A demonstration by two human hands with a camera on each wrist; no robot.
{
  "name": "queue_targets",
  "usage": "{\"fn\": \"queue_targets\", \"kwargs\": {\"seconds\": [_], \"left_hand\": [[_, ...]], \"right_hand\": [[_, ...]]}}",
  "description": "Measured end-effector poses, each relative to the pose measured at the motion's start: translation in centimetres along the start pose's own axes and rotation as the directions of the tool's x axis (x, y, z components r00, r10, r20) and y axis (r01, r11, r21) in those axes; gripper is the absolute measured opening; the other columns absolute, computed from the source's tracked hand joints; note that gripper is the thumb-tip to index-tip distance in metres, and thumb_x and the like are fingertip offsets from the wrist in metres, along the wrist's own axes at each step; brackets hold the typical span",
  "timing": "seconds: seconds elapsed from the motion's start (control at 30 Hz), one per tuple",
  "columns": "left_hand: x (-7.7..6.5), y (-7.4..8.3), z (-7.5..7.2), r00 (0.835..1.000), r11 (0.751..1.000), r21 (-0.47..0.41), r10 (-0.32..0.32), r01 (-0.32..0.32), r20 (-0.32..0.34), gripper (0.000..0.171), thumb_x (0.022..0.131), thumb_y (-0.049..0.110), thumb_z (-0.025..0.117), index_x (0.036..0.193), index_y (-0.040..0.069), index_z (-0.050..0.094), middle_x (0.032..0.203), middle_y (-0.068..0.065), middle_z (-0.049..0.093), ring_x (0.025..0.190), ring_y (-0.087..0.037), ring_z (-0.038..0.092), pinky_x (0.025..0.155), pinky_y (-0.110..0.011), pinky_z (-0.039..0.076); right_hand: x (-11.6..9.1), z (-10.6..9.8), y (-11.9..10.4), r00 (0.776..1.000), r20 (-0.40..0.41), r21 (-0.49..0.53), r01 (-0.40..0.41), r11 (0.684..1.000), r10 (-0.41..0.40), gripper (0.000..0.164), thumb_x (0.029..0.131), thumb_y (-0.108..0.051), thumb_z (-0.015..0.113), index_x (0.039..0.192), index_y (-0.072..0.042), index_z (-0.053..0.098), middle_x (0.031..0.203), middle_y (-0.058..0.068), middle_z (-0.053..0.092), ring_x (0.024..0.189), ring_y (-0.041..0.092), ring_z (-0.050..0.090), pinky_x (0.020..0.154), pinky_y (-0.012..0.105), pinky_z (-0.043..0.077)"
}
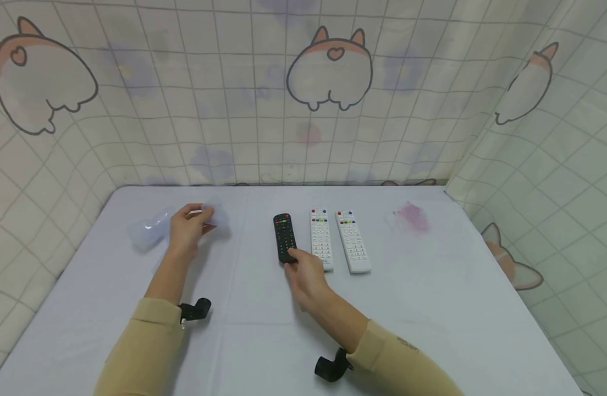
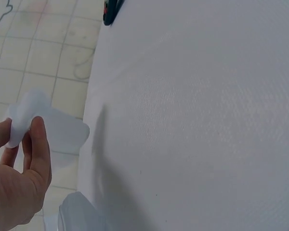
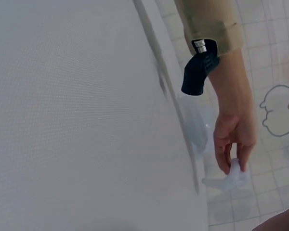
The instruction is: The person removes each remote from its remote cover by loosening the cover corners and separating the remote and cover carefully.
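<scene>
My left hand (image 1: pixel 187 228) pinches a thin, soft white sheet (image 2: pixel 62 127), like a tissue or wipe, between thumb and fingers above the table's back left. Just left of that hand lies a shiny, translucent pale object (image 1: pixel 152 226); its kind is unclear. The right hand (image 1: pixel 308 278) grips the near end of a black remote control (image 1: pixel 285 234), thumb on top of its buttons. Beside it, a white remote control (image 1: pixel 320 236) lies nearly straight, its near end close to the right hand. A second white remote control (image 1: pixel 353 242) lies slightly slanted farther right.
The white-covered table (image 1: pixel 457 308) has a pink smudge (image 1: pixel 414 217) toward its back right. Grid-patterned curtains (image 1: pixel 254 110) with cartoon animals stand behind and at both sides. Black wrist cameras (image 1: pixel 331 367) sit at both cuffs.
</scene>
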State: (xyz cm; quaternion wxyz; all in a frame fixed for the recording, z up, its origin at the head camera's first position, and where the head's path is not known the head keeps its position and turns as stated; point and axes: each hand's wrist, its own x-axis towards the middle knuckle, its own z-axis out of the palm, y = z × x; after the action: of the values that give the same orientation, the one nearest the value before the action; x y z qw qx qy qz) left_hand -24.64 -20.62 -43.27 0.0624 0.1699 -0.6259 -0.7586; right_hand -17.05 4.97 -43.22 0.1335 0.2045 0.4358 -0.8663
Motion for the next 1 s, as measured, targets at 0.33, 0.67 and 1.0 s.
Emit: {"fn": "queue_targets", "kwargs": {"seconds": [0.33, 0.67, 1.0], "left_hand": [[-0.5, 1.0, -1.5, 0.999, 0.998, 0.052, 0.029, -0.027, -0.033, 0.028, 0.097, 0.001, 0.068, 0.123, -0.005, 0.059, 0.099, -0.004, 0.058, 0.08, -0.009, 0.064, 0.081, -0.023, 0.058], [-1.2, 1.6, -4.1, 0.991, 0.975, 0.219, 0.046, -0.018, -0.124, 0.037, 0.1, 0.014, 0.066, 0.133, -0.002, 0.058, 0.109, -0.004, 0.053, 0.078, -0.007, 0.065, 0.078, -0.02, 0.058], [-2.0, 2.2, -7.3, 0.977, 0.885, 0.461, 0.036, 0.066, -0.208, 0.054, 0.103, 0.028, 0.058, 0.15, 0.005, 0.047, 0.104, -0.002, 0.061, 0.069, -0.003, 0.071, 0.071, -0.016, 0.055]], "right_hand": [[-1.1, -0.6, -1.4, 0.987, 0.141, -0.082, -0.066, 0.994, 0.077, 0.065, 0.106, -0.008, 0.044, 0.158, 0.009, 0.009, 0.164, 0.032, 0.005, 0.15, 0.049, 0.017, 0.12, 0.056, 0.023], [-2.0, -1.4, -2.9, 0.96, 0.203, -0.196, -0.154, 0.968, 0.194, 0.064, 0.109, -0.024, 0.039, 0.164, -0.005, 0.012, 0.166, 0.023, -0.021, 0.147, 0.059, -0.007, 0.113, 0.071, 0.023], [-2.4, -2.9, -5.3, 0.966, 0.218, -0.453, -0.026, 0.891, 0.14, 0.063, 0.107, -0.028, 0.048, 0.159, -0.001, 0.023, 0.166, 0.026, 0.008, 0.149, 0.048, 0.023, 0.11, 0.059, 0.04]]}}
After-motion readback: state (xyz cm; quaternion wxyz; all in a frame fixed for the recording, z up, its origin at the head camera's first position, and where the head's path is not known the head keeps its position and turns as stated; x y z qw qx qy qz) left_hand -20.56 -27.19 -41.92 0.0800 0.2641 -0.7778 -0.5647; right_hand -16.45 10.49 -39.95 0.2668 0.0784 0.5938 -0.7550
